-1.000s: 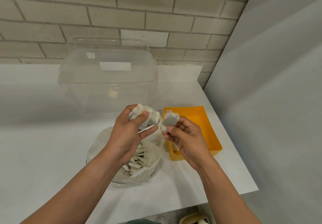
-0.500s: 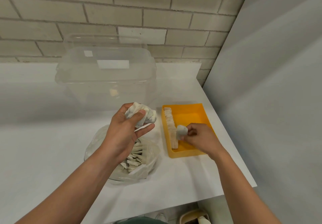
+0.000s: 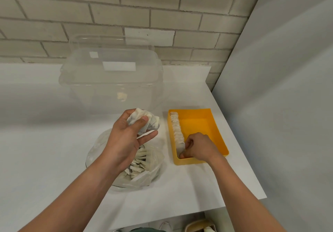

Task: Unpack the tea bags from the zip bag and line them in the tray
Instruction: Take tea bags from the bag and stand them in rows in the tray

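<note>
A clear zip bag (image 3: 146, 175) with several white tea bags inside lies on the white counter, below my left hand. My left hand (image 3: 126, 138) hovers above it, shut on a bunch of tea bags (image 3: 149, 120). To the right sits an orange tray (image 3: 214, 130) with a row of tea bags (image 3: 176, 129) standing along its left wall. My right hand (image 3: 200, 147) is down inside the tray's near left corner, fingers pinched on a tea bag (image 3: 181, 148) at the near end of the row.
A large clear plastic tub (image 3: 111, 80) with a lid stands behind the bag, against the brick wall. A grey wall (image 3: 279, 87) runs close along the right of the counter. The counter's front edge (image 3: 198, 212) is near, with items on the floor below.
My right hand carried one tea bag from beside my left hand down into the tray and now presses it at the near end of the row. My left hand stayed in place.
</note>
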`<move>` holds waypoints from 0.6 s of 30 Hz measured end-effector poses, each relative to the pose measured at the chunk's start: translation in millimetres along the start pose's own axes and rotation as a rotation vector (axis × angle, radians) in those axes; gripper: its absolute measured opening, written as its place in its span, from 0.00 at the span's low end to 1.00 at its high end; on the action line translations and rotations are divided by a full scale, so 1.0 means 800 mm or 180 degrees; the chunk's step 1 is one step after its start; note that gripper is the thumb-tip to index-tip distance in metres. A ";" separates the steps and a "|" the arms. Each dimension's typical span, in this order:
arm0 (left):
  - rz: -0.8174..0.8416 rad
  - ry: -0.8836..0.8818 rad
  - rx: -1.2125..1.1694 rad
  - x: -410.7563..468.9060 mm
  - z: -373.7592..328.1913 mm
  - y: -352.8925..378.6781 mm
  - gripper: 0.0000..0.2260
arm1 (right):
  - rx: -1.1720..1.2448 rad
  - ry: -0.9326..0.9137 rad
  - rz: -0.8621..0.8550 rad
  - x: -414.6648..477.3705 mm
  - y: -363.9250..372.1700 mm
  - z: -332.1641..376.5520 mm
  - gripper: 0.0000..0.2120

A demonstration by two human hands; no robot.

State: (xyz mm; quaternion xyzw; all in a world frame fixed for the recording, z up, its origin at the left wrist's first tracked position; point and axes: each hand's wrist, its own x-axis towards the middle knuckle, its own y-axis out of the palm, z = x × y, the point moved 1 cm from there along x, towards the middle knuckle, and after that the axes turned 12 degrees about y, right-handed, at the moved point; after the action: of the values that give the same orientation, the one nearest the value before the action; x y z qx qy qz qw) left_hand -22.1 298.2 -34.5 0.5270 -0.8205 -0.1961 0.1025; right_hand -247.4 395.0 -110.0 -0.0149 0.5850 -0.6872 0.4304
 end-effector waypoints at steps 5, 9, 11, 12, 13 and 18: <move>0.0002 -0.0016 0.0003 -0.003 0.001 0.006 0.05 | -0.0267 0.0065 0.0075 0.005 0.004 0.000 0.15; 0.0055 -0.0089 0.0016 -0.007 0.003 0.011 0.03 | -0.0276 0.0160 -0.0010 0.007 0.008 0.002 0.17; 0.0050 -0.0128 0.0030 -0.009 0.004 0.011 0.04 | -0.0264 0.0184 -0.0080 0.009 0.011 0.002 0.20; 0.0036 -0.0150 0.0026 -0.011 0.004 0.011 0.04 | -0.0251 0.0178 -0.0119 0.010 0.012 0.002 0.21; 0.0015 -0.0176 0.0014 -0.011 0.005 0.011 0.05 | -0.0228 0.0168 -0.0151 0.011 0.014 0.002 0.21; -0.0091 -0.0407 -0.0268 -0.016 0.004 0.016 0.08 | -0.0107 0.0129 -0.0241 0.004 0.005 -0.002 0.20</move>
State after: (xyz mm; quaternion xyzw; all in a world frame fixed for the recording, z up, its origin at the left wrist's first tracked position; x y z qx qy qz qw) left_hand -28.8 315.0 -31.4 0.5203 -0.8088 -0.2652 0.0692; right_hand -248.0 394.5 -115.6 -0.0304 0.6041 -0.6932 0.3918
